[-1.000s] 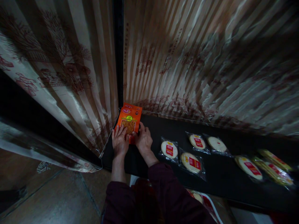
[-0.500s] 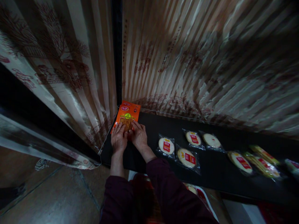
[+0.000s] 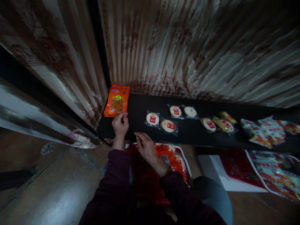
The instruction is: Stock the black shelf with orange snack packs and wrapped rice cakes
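An orange snack packet (image 3: 116,100) lies flat at the left end of a black shelf (image 3: 187,132), by the corner of the curtains. My left hand (image 3: 120,124) rests on the shelf just below the packet, fingers curled, thumb near the packet's lower edge. My right hand (image 3: 145,145) hovers at the shelf's front edge, fingers loosely bent and holding nothing, above an open red box (image 3: 164,162) with orange packets inside.
Several round wrapped cakes (image 3: 152,118) lie in a row along the shelf, with yellow packets (image 3: 225,122) and colourful bags (image 3: 262,131) further right. Striped curtains (image 3: 187,47) hang behind. A printed carton (image 3: 257,170) sits on the floor to the right.
Both hands have come off the orange packet, which stays on the shelf. My right hand has drawn back toward the red box. The view has pulled back and swung right.
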Demonstrator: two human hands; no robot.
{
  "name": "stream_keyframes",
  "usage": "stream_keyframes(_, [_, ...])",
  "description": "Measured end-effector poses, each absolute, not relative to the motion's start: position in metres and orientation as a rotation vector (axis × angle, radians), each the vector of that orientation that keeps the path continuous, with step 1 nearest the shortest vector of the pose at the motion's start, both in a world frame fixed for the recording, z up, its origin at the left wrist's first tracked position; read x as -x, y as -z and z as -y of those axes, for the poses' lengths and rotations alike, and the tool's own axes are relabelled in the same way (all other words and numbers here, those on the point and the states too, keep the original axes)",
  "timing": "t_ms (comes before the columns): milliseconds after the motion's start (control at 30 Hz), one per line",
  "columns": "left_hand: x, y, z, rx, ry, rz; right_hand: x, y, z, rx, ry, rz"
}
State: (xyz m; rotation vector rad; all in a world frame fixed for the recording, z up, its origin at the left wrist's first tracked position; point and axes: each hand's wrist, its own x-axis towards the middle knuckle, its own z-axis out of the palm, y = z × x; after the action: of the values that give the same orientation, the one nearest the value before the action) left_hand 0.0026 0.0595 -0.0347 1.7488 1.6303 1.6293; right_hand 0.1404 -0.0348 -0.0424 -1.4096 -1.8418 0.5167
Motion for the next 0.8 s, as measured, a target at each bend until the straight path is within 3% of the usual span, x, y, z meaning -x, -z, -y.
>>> stream_keyframes(300, [-0.055,0.056,0.059,-1.837,-1.061,-1.512,-0.157,0.062,0.086,1.675,-0.454,2.059])
stream_keyframes(533, [-0.054,0.078,0.076,-2.01,-0.267,-1.609,-0.17,0.062,0.106,1.915,-0.485,2.197])
stream_keyframes(800, [-0.065,0.095,0.11,-2.051,-0.06,-1.648,-0.184,0.063,0.137,2.099,-0.554,2.199])
